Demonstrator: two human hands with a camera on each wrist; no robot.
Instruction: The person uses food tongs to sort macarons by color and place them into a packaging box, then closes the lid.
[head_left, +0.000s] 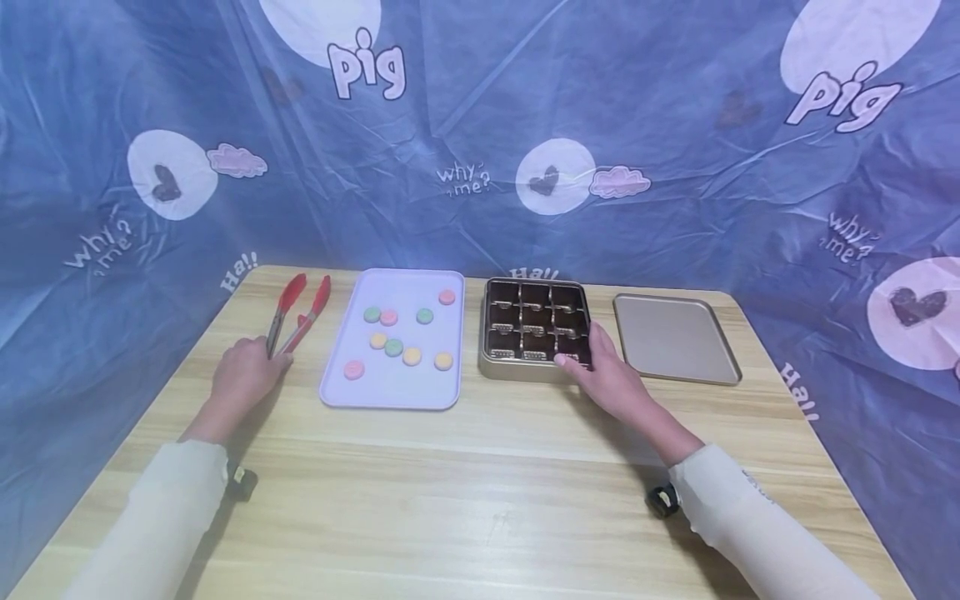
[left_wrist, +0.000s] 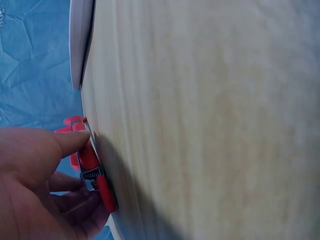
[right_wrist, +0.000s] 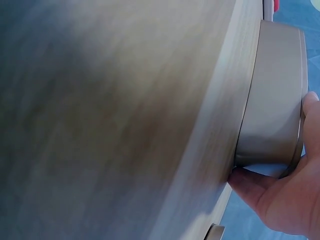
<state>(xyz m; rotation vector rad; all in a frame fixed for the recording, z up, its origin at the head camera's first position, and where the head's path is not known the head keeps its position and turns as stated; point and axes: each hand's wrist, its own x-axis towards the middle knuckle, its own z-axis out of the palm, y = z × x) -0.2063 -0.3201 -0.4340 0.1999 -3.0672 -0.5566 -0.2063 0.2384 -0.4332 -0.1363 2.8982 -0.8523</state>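
A: Where do the red tongs (head_left: 298,315) lie relative to the person's hands?

B: They lie on the counter (head_left: 480,500) at its left side, just left of the lilac tray (head_left: 390,392) of coloured round sweets (head_left: 393,347). Their long axis runs away from the person, the two red tips spread at the far end and the hinge end nearest the left hand (head_left: 242,377). That hand is by far the closer one; the right hand (head_left: 611,379) is well apart, across the tray.

A: And the left fingers?

B: In the left wrist view the fingers (left_wrist: 70,142) are curled round the hinge end of the tongs (left_wrist: 92,170), thumb on one side and the others beneath, so the hand grips them. The tongs look to be touching the counter there.

A: What is the right hand doing?

B: It holds the near right corner of the gold compartment tin (head_left: 534,329), thumb along the side wall, fingers bent over the rim. The tin's cells look dark and hold no sweets. Its flat lid (head_left: 675,337) lies just to the right, apart from the hand.
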